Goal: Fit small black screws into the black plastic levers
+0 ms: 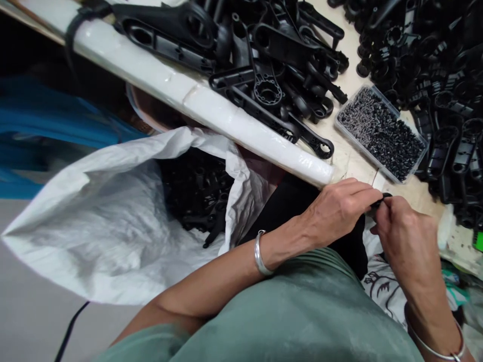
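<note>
My left hand [335,208] and my right hand [405,236] meet at the table edge, both pinched on a small black plastic part [379,201] held between their fingertips. Most of that part is hidden by the fingers. A silver bangle sits on each wrist. Just beyond the hands lies a clear tray of small dark screws [381,133].
A heap of long black plastic arms [264,65] covers the table's far side, with more black parts [445,75] at the right. A white padded table edge [211,108] runs diagonally. Below it a white woven sack [113,216] holds black parts [196,193].
</note>
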The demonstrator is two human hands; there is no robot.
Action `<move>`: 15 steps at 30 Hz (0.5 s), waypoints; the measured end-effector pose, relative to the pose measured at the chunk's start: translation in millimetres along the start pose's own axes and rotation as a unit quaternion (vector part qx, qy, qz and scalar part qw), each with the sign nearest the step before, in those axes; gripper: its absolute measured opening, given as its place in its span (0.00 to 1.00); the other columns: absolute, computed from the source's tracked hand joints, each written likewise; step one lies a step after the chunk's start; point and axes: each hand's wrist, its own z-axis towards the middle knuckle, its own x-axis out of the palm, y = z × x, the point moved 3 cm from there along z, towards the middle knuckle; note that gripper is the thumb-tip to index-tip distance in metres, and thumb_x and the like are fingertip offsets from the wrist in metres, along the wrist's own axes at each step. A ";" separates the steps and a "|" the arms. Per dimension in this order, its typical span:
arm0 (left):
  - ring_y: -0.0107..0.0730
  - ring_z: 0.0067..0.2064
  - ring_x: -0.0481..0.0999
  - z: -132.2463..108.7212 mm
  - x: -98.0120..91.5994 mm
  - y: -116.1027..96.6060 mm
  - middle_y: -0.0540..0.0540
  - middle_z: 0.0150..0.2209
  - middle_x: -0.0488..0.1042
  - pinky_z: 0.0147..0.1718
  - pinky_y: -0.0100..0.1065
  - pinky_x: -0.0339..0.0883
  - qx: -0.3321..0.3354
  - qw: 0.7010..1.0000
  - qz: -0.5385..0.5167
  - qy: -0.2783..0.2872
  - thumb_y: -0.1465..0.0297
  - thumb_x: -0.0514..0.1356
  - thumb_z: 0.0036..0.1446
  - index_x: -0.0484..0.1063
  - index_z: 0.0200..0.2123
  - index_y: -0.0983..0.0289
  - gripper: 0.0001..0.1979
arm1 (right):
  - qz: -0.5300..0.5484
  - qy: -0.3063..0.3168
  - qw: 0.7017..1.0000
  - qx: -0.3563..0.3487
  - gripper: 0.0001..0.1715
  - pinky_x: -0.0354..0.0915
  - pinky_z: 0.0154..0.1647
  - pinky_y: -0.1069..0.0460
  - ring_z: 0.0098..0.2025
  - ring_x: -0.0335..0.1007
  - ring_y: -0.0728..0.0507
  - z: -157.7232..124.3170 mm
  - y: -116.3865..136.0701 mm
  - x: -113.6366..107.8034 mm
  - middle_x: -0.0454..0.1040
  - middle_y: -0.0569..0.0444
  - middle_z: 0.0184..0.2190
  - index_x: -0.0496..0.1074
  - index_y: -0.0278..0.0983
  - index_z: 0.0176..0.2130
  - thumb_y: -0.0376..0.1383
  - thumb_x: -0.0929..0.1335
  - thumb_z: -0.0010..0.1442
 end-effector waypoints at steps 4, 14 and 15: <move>0.29 0.41 0.78 0.1 0.4 0.3 0.55 0.38 0.80 0.44 0.32 0.75 0.001 1.000 0.009 -0.020 0.77 0.56 0.67 0.73 0.40 0.67 0.06 | 0.042 0.007 0.999 0.016 0.11 0.56 0.22 0.52 0.18 0.70 0.44 2.9 -2.4 4.8 0.72 0.52 0.17 0.70 0.37 0.32 0.36 0.62 0.64; 0.28 0.41 0.80 -6.1 -0.8 -8.6 0.54 0.40 0.81 0.45 0.30 0.76 0.025 0.989 0.005 -0.146 0.76 0.60 0.65 0.72 0.43 0.67 0.04 | 0.576 -0.085 0.787 0.203 0.35 0.76 0.30 0.51 0.25 0.78 0.47 -20.1 -43.0 22.0 0.81 0.54 0.29 0.70 0.36 0.56 0.46 0.77 0.53; 0.28 0.42 0.80 -6.8 -0.1 -10.7 0.55 0.40 0.81 0.45 0.30 0.77 0.029 0.987 0.001 -0.156 0.76 0.60 0.65 0.72 0.43 0.67 0.04 | 0.608 -0.078 0.764 0.203 0.40 0.78 0.33 0.50 0.28 0.79 0.45 -21.8 -40.6 24.3 0.82 0.53 0.31 0.67 0.37 0.59 0.45 0.78 0.52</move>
